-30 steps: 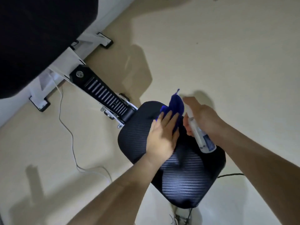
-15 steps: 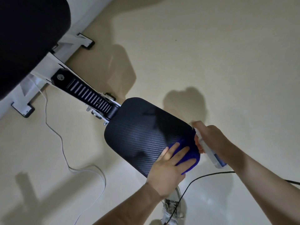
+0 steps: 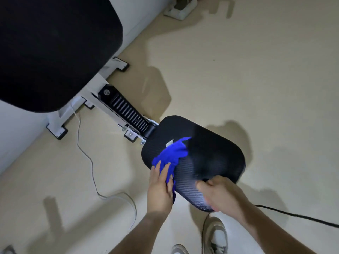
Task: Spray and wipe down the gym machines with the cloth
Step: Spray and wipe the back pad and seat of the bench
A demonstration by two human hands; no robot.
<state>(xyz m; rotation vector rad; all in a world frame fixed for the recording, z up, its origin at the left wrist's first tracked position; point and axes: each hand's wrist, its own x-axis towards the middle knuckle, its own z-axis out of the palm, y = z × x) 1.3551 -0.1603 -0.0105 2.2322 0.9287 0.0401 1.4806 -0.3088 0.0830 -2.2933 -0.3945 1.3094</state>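
Note:
The black textured seat pad (image 3: 211, 154) of the gym machine sits low over the floor at centre. A blue cloth (image 3: 172, 154) lies bunched on its left part. My left hand (image 3: 159, 189) presses flat on the cloth's near end at the pad's left edge. My right hand (image 3: 223, 195), motion-blurred and curled, is over the pad's near edge. The spray bottle is mostly hidden under it; only a pale blur shows beneath the fist.
A large black back pad (image 3: 55, 52) fills the upper left. A ribbed black arm (image 3: 126, 110) joins the white frame (image 3: 56, 125) to the seat. A white cable (image 3: 88, 158) and a black cable (image 3: 293, 215) trail on the beige floor. My shoe (image 3: 214, 233) is below the pad.
My left hand has swept the cloth from the pad's near right corner to its left edge. My right hand has moved inward over the near edge. The view has shifted.

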